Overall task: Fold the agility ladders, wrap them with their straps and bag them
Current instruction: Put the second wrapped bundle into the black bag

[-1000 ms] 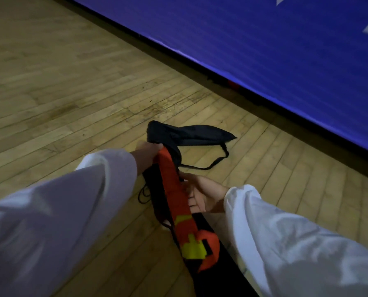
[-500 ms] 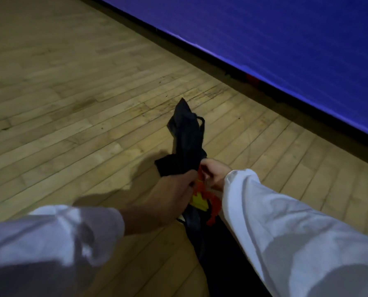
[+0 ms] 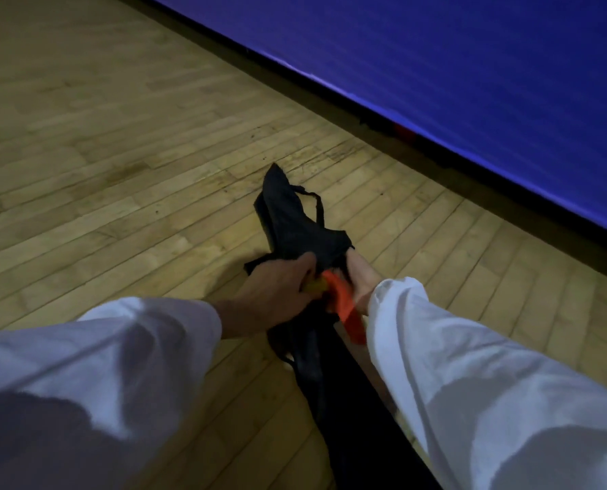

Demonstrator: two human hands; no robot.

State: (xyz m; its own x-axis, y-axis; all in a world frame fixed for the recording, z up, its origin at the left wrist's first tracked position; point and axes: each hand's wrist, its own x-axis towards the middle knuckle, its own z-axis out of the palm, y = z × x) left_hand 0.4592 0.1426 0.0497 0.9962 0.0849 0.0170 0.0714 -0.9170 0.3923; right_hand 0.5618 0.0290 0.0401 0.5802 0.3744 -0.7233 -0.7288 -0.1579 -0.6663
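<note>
A black drawstring bag (image 3: 291, 221) lies on the wooden floor, its far end pointing away from me. My left hand (image 3: 277, 291) grips the bag's near edge at its mouth. The folded agility ladder (image 3: 344, 305), orange with a bit of yellow, sticks out of the mouth. My right hand (image 3: 360, 277) is pushed into the bag's opening beside the ladder; its fingers are hidden inside the fabric. Black straps (image 3: 305, 358) hang below the hands.
A blue padded wall (image 3: 471, 65) runs along the right, with a dark gap at its base. Wooden gym floor (image 3: 118, 153) spreads to the left and ahead. A dark trouser leg (image 3: 358, 436) lies under my right arm.
The bag has been pulled over most of the ladder; only its orange end shows now. My right hand went from beside the bundle into the bag's mouth, and my left hand moved onto the bag's edge.
</note>
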